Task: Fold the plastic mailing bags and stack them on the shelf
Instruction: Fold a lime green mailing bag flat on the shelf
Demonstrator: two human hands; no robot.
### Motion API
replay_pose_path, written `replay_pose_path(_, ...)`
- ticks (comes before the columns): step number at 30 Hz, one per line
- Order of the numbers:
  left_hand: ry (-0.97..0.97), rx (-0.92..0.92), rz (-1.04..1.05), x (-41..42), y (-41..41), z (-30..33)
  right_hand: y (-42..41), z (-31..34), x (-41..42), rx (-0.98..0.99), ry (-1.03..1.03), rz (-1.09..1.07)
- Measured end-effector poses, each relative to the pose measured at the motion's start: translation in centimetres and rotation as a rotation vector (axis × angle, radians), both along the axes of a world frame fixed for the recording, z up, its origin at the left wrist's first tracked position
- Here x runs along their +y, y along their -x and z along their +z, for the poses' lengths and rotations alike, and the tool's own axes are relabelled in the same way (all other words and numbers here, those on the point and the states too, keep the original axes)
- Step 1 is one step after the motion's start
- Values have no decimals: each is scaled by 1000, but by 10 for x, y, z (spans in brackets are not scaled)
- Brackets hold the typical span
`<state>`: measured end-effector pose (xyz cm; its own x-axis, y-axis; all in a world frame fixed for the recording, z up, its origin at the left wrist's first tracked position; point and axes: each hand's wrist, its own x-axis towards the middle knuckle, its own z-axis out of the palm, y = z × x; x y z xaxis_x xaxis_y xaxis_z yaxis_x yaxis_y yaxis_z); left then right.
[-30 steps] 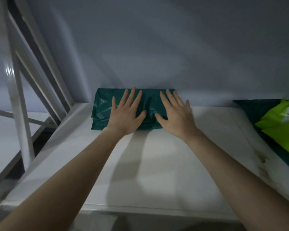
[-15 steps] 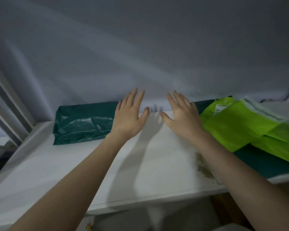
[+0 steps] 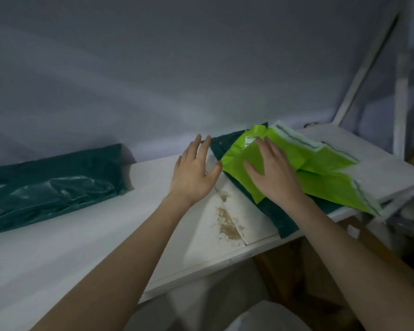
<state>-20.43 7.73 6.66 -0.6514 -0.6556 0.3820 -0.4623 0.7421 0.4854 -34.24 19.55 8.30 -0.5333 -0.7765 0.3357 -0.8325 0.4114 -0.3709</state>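
Right hand (image 3: 273, 173) lay flat, fingers spread, on the lime-green mailing bag (image 3: 320, 168) at the shelf's (image 3: 153, 225) right end; left hand (image 3: 194, 173) hovered spread beside it. Best drawn out flat before creasing — folded dark-green bag (image 3: 50, 185) marked the stack.

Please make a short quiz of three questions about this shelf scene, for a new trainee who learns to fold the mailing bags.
1. True or false: the right hand lies with straight fingers on the lime green bag.
2. Multiple choice: what lies directly under the lime green bag? A) a dark green bag B) a cardboard box C) a white towel
3. Short answer: where on the white shelf is the folded dark green bundle, seen from the left hand?

Key
1. True; the fingers lie flat, not curled round it.
2. A.
3. To the left, at the back by the wall; the left hand is apart from it.
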Motion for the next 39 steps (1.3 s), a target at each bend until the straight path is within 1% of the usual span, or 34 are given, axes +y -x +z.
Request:
replay_pose_path(4, -129, 25, -46, 11, 31, -17, 27, -17, 15, -74, 30, -98)
replay_pose_path(6, -235, 31, -61, 15, 44, -27, 39, -26, 20, -114, 66, -150)
replay_pose_path(9, -329, -15, -75, 20, 62, -45, 54, -40, 26, -171, 95, -215)
replay_pose_path(14, -316, -117, -86, 22, 88, -65, 73, -60, 27, -233, 94, -294)
replay_pose_path(19, -163, -205, -73, 22, 109, -75, 89, -75, 22, -309, 122, -385)
replay_pose_path(24, -125, -272, -84, 23, 119, -84, 100, -80, 13, -465, 247, -339)
replay_pose_path(27, -103, -286, -62, 25, 120, -87, 98, -73, 8, -482, 343, -305)
replay_pose_path(31, -152, -265, -60, 24, 115, -82, 88, -63, 3, -534, 448, -187)
replay_pose_path(34, -187, -232, -57, 21, 107, -74, 76, -56, 0, -529, 475, -105)
replay_pose_path(39, -201, -115, -36, 16, 84, -53, 53, -40, -8, -519, 508, -58)
